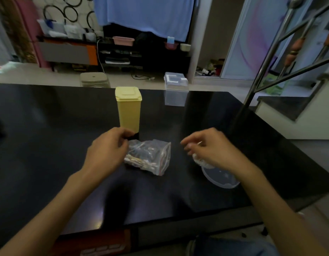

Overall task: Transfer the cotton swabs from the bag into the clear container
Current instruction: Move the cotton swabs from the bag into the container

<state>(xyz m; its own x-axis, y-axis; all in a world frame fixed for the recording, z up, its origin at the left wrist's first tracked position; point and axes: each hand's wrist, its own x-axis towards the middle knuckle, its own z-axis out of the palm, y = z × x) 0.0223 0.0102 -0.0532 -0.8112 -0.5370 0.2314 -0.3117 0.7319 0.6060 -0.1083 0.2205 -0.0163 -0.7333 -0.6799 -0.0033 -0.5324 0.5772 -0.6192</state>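
A clear zip bag (150, 157) with several cotton swabs (139, 161) inside lies on the black table (49, 145). My left hand (106, 150) grips the bag's left end with curled fingers. To the right, a clear round container (221, 179) stands on the table, mostly hidden by my right hand (208, 150). That hand hovers over it, blurred, its fingers curled round what look like a few pale swabs. A white ribbed patch (201, 161) shows under the palm; I cannot tell whether it is swabs or the container's wall.
A tall yellow lidded box (128, 108) stands just behind the bag, near my left hand. A metal stair rail (252, 93) slants past the table's right edge. On the floor beyond the table sit a stool (94, 79) and a clear plastic box (175, 81).
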